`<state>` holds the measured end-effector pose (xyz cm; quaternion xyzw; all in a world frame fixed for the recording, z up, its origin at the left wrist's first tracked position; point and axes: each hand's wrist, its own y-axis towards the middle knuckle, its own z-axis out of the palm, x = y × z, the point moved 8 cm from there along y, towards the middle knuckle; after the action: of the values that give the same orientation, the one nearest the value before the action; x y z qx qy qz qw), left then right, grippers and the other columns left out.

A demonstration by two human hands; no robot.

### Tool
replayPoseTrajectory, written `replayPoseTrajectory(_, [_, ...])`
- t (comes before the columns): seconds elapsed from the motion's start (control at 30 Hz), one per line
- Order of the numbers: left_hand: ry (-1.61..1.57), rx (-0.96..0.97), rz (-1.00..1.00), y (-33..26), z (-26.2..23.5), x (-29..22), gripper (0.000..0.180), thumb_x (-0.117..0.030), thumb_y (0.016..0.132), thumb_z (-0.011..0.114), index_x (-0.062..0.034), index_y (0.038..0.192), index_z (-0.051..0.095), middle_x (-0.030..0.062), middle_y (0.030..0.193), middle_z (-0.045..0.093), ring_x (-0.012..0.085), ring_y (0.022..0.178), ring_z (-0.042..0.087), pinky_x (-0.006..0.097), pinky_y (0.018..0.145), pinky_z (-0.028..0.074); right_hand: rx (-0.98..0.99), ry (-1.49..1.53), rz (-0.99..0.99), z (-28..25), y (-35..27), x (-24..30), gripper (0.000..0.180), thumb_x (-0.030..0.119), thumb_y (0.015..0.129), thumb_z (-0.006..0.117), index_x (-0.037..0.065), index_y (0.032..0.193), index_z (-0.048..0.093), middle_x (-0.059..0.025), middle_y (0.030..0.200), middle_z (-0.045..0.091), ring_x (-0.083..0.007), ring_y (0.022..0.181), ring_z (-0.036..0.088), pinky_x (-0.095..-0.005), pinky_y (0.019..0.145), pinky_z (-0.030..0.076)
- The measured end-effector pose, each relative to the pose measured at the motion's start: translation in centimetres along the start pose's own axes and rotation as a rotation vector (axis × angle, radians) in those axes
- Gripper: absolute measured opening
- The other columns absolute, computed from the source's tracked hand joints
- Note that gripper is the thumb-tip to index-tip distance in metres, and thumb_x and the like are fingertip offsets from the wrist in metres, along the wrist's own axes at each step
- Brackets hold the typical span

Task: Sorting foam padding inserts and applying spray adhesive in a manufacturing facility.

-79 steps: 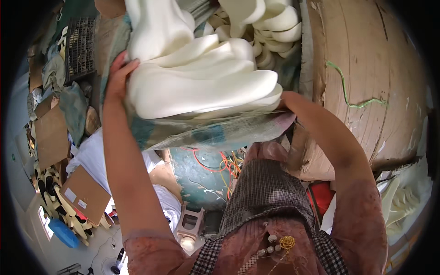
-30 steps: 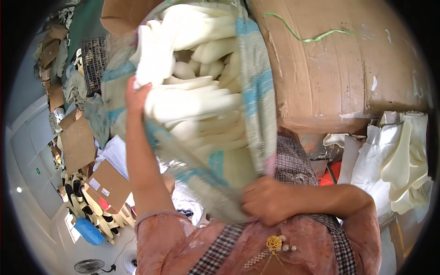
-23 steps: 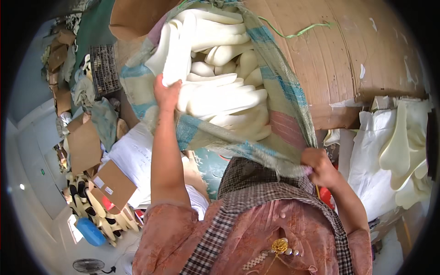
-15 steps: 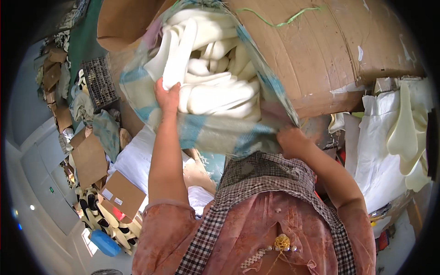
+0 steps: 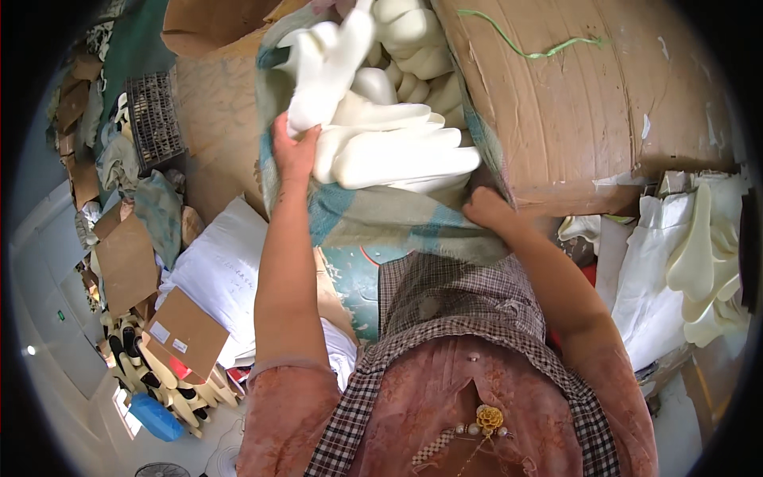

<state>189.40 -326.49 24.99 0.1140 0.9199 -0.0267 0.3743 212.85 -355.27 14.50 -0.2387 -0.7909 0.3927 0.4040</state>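
In woven sack [image 5: 362,219], wht curved pcs [image 5: 405,161], hands [image 5: 296,155] at opening.

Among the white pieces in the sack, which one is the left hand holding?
The long white piece slanting up from the left hand; the stacked pieces beside it lie crosswise.

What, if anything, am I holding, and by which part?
Left hand: a white foot-shaped piece, by its near end. Right hand: the sack, apparently by its near edge.

Smooth white sole-shaped pieces [image 5: 405,163] lay stacked in an open grey-and-blue woven sack [image 5: 373,224]; one, blurred, apparently stood tilted.
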Motion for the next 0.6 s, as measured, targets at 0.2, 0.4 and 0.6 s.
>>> replayPoseTrajectory(0.2, [-0.27, 0.003, -0.229, -2.0, -1.3, 5.4, 0.054, -0.01, 0.064, 0.076, -0.0029, 0.11, 0.048, 0.0121, 0.106, 0.058, 0.0215, 0.096, 0.054, 0.033, 0.082, 0.044, -0.021, 0.175, 0.158, 2.4, 2.4, -0.9, 0.077, 0.042, 0.066, 0.067, -0.013, 0.115, 0.044, -0.0283, 0.11, 0.053, -0.0346, 0.108, 0.051, -0.0362, 0.093, 0.04])
replayPoseTrajectory(0.4, [-0.613, 0.015, -0.35, -1.6, -0.2, 7.6, 0.052, -0.001, 0.069, 0.071, -0.0042, 0.113, 0.044, 0.0091, 0.105, 0.057, 0.0179, 0.091, 0.055, 0.03, 0.075, 0.047, -0.138, 0.539, 0.078, -0.2, 5.7, 0.4, 0.075, 0.02, 0.059, 0.07, 0.0, 0.124, 0.04, -0.0187, 0.116, 0.051, -0.0258, 0.109, 0.05, -0.0348, 0.089, 0.043])
replayPoseTrajectory(0.6, [-0.687, -0.003, -0.373, -0.1, -1.7, 5.5, 0.052, -0.002, 0.068, 0.071, -0.0061, 0.113, 0.045, 0.0081, 0.104, 0.057, 0.0186, 0.09, 0.054, 0.031, 0.074, 0.048, -0.218, 1.462, -0.101, -3.0, 1.5, 3.9, 0.069, 0.008, 0.066, 0.064, 0.001, 0.129, 0.035, -0.0136, 0.117, 0.049, -0.0271, 0.109, 0.046, -0.035, 0.092, 0.037])
